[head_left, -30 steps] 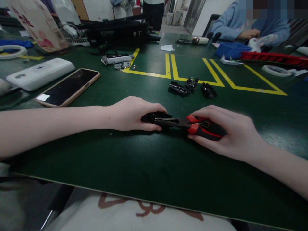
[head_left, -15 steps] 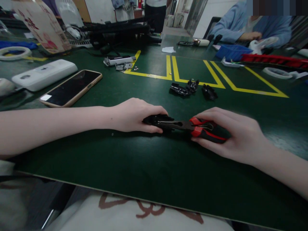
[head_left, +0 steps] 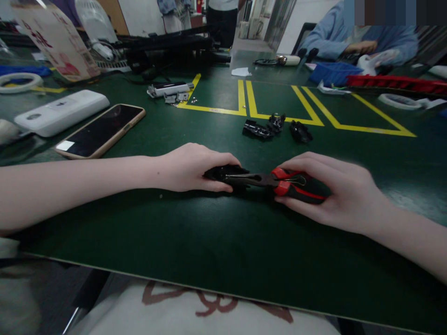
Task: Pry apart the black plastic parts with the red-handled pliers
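Observation:
My right hand (head_left: 335,193) is closed around the red and black handles of a pair of pliers (head_left: 279,181), which lie low over the green table (head_left: 223,242). The pliers' dark jaws point left into a small black part (head_left: 223,171). My left hand (head_left: 190,167) is closed on that black part and presses it to the table. Both forearms rest on the table.
Several loose black parts (head_left: 275,128) lie just behind my hands beside yellow tape lines (head_left: 251,104). A phone (head_left: 101,130) and a white device (head_left: 61,111) lie at the left. A person in blue (head_left: 363,39) sits at the far right behind a blue bin (head_left: 331,72).
Nothing moves apart from a slight shift of the camera; both hands keep the same hold on the part and the pliers.

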Available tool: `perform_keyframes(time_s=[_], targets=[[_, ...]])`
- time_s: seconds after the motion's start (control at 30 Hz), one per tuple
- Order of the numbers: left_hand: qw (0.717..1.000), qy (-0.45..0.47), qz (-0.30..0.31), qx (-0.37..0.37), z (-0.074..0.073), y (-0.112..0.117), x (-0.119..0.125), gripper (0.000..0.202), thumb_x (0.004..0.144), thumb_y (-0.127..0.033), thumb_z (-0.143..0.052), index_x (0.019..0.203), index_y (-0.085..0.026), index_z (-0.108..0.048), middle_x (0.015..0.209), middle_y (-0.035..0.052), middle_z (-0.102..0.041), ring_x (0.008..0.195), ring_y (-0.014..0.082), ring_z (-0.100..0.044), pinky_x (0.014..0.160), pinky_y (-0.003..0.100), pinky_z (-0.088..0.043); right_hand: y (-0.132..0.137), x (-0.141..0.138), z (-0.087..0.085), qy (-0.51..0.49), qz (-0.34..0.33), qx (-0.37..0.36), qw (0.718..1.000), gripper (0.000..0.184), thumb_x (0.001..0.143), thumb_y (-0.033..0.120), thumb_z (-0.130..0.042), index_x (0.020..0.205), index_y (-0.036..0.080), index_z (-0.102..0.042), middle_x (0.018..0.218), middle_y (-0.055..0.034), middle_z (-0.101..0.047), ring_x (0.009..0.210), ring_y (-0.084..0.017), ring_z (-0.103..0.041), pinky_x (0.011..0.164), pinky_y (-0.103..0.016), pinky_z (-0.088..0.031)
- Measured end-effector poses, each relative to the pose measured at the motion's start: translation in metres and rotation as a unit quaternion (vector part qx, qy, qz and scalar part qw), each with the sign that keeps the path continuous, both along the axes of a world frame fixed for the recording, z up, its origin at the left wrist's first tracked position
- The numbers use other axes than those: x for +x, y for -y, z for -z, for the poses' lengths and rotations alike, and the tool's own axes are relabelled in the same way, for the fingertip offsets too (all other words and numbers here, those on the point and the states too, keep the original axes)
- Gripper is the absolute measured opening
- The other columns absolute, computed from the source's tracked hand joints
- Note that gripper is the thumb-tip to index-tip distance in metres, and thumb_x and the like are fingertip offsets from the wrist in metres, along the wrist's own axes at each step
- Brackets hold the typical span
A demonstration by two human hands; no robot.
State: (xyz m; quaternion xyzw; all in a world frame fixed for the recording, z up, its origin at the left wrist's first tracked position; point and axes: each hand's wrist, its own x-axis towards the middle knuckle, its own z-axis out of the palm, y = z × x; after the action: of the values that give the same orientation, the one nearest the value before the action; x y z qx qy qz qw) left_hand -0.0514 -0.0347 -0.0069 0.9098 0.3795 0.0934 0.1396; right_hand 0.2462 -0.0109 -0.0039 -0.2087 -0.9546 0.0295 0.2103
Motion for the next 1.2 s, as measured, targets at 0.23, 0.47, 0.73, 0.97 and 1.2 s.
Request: perform_keyframes(time_s=[0.23,0.47,0.73,0.97,1.2], targets=[[1.0,-0.003,0.009,0.005,0.0012,-0.0007,-0.0012,0.045,0.093,-0.047,-0.06,0.13,-0.022,-0.056,0.102,0.0026,-0.074,0.082,0.0163,-0.069,0.065,0.021,-0.041,-0.0007,0.0014,-0.0012,0.006,-0.001,0.006,1.0,0.028,0.088,0.039,-0.064,0.112,0.027,-0.055,0.1,-0.0068,-0.068,0.082,-0.027,-0.068,0.062,-0.041,-0.055],[1.0,0.003,0.005,0.0,0.0002,0.0,-0.0001,0.043,0.092,-0.044,-0.062,0.128,-0.022,-0.057,0.099,0.0015,-0.074,0.08,0.0154,-0.069,0.064,0.021,-0.04,0.0008,-0.0014,-0.0001,0.005,0.005,0.006,1.0,0.029,0.089,0.039,-0.064,0.113,0.026,-0.055,0.101,-0.0067,-0.067,0.085,-0.026,-0.068,0.065,-0.04,-0.055],[1.0,0.013,0.009,0.001,0.0006,0.0001,-0.0003,0.042,0.093,-0.042,-0.061,0.129,-0.021,-0.055,0.098,0.001,-0.072,0.079,0.0136,-0.068,0.065,0.019,-0.042,0.0003,0.0004,-0.0004,0.008,0.011,-0.002,1.0,0.029,0.089,0.041,-0.064,0.112,0.026,-0.056,0.102,-0.0069,-0.068,0.083,-0.026,-0.068,0.063,-0.039,-0.055],[1.0,0.017,0.008,-0.005,-0.0015,0.0021,-0.0003,0.042,0.095,-0.043,-0.057,0.13,-0.019,-0.055,0.094,0.0021,-0.071,0.074,0.0139,-0.065,0.063,0.02,-0.041,0.0014,0.0002,-0.0034,0.013,0.014,-0.01,1.0,0.027,0.09,0.04,-0.063,0.111,0.026,-0.055,0.099,-0.0071,-0.067,0.08,-0.026,-0.067,0.06,-0.04,-0.055],[1.0,0.002,-0.009,0.019,-0.0019,0.0025,0.0014,0.043,0.095,-0.046,-0.056,0.129,-0.019,-0.056,0.091,0.0018,-0.071,0.071,0.0138,-0.064,0.06,0.02,-0.039,0.0038,0.0033,-0.0008,0.011,0.028,0.001,1.0,0.028,0.09,0.042,-0.062,0.113,0.028,-0.054,0.099,-0.0065,-0.067,0.08,-0.027,-0.068,0.061,-0.041,-0.054]])
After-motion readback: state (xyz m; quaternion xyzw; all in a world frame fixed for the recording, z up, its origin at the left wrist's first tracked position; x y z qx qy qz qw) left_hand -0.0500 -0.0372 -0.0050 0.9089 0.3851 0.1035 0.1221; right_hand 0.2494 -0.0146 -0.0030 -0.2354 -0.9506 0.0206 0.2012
